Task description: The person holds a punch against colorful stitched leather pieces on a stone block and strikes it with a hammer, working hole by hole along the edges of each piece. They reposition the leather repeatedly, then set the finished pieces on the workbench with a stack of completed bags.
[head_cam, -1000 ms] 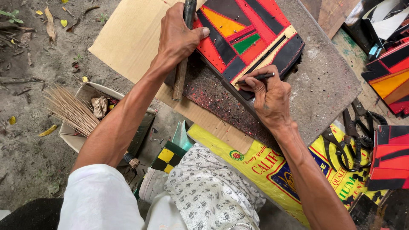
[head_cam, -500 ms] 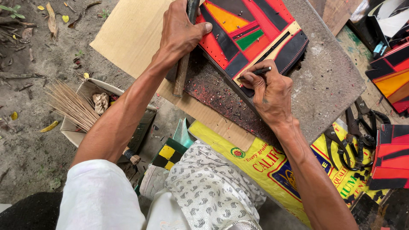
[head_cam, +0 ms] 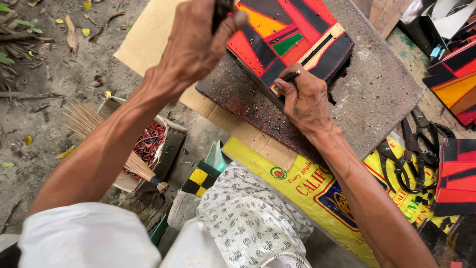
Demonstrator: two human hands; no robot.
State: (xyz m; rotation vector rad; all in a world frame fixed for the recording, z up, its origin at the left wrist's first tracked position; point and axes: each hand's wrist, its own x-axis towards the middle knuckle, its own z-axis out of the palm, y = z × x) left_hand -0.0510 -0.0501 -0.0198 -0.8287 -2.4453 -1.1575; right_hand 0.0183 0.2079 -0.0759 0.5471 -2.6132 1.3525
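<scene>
Head view shows the left hand (head_cam: 198, 44) raised, fingers clenched around a dark tool handle (head_cam: 221, 12), while the right hand (head_cam: 305, 99) pinches a thin punch (head_cam: 291, 75) on the patchwork piece (head_cam: 292, 34) lying on the pitted slab (head_cam: 377, 94); a skewed blow could hit those fingers.

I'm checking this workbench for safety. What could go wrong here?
1. The left hand holds a dark tool raised above the right hand, which pins a thin punch on the colourful panel; a stray blow might hit fingers.
2. The punch might skid and mar the panel.
</scene>
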